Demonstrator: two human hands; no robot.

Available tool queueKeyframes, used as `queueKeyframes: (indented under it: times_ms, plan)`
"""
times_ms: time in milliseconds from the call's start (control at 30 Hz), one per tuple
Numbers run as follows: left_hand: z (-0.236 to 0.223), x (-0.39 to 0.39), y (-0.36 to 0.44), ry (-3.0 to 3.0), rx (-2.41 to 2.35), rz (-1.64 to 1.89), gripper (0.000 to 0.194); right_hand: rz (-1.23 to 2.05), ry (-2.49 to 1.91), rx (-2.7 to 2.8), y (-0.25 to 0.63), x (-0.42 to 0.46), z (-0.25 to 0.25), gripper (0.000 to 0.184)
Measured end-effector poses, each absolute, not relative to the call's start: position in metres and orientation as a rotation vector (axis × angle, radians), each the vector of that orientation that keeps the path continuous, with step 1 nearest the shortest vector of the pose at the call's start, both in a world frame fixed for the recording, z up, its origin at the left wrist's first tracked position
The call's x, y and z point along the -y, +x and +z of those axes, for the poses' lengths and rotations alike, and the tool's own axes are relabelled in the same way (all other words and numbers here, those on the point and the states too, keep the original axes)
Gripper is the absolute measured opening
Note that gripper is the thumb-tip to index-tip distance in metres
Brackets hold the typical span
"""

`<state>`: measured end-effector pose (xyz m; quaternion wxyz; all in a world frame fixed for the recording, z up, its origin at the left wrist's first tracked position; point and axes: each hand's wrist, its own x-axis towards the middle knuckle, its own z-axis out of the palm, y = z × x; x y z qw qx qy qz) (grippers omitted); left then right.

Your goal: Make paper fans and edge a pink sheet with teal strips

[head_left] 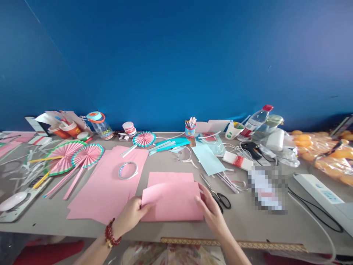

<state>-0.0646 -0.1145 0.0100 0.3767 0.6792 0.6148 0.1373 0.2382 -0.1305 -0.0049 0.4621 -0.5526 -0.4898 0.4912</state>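
Pink paper point(172, 204) sits ctr, nr table point(256, 228) front edge, narrow strip btwn. Pink stack point(104, 187) close on L, scissors point(216, 194) just R, so side room's tight. L hand point(138, 211) pinches paper's L side, thumb on top; R hand point(208, 206) likewise R side, fingers curled.

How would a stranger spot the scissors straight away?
Below the blue wall, on the grey table, a right hand grips pink paper. Just right of that hand lie the scissors: unlike the pale blue sheet behind, they are black-handled and looped.
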Motion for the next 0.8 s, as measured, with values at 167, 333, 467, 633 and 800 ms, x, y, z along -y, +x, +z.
queueKeyframes:
  times_ms: [167, 333, 467, 633, 800]
  plan:
    - [0.008, 0.104, -0.062, 1.778, -1.548, 0.540, 0.045, 0.798, -1.613, 1.574, 0.235, 0.116, -0.016, 0.065]
    - [0.014, 0.111, -0.063, 1.857, -1.600, 0.626, 0.061, 0.587, -1.731, 1.715, 0.235, 0.115, -0.010, 0.058]
    - [0.008, 0.112, -0.069, 1.982, -1.594, 0.685, 0.061, 0.459, -1.769, 1.804, 0.232, 0.109, -0.010, 0.058]
    - [0.003, 0.111, -0.068, 2.176, -1.530, 0.693, 0.049, 0.181, -1.818, 2.004, 0.230, 0.098, -0.011, 0.054]
    - [-0.001, 0.107, -0.066, 2.345, -1.586, 0.671, 0.044, 0.107, -1.918, 2.099, 0.227, 0.088, -0.007, 0.059]
